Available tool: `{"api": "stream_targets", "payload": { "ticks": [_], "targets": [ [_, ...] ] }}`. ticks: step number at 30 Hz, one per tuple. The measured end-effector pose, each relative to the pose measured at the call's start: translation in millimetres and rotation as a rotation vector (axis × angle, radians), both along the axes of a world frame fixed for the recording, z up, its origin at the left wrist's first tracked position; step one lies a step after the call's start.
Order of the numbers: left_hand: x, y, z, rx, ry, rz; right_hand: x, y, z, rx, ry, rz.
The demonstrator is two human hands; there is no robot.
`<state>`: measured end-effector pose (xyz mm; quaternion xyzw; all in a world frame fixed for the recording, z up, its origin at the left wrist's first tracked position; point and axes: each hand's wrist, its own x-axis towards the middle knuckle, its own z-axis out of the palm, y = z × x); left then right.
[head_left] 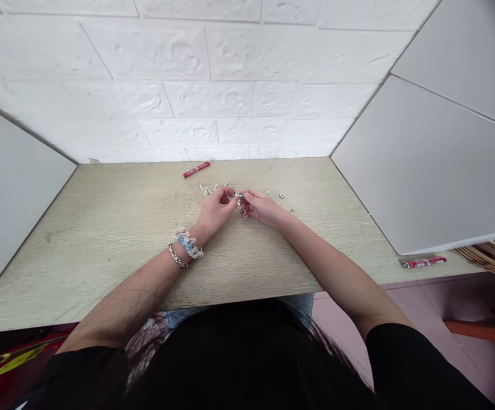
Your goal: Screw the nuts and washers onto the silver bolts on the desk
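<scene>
The left hand [218, 210] and the right hand [261, 207] meet over the pale wood-grained desk [114, 228]. Both grips are closed, thumb against fingers, on a small silver metal piece [241, 196] held between the fingertips; its exact shape is too small to tell. More small metal pieces [207, 192] lie just beside the left hand, partly hidden by it. A small round silver ring-like piece [282, 195] lies to the right of the right hand. Farther off, near the white brick-patterned wall [187, 102], lies a red tube-shaped object [196, 169].
</scene>
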<state>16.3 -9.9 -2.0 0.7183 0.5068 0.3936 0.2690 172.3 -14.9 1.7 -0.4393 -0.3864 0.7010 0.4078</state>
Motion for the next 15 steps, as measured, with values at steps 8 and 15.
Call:
{"api": "stream_targets", "payload": {
  "ticks": [8, 15],
  "targets": [
    [-1, 1, -2.0, 0.041, -0.023, -0.043, 2, 4, -12.0, 0.046, 0.134, -0.007],
    [0, 1, -1.2, 0.015, 0.019, -0.041, 1, 4, -13.0, 0.091, 0.156, -0.065]
  ]
}}
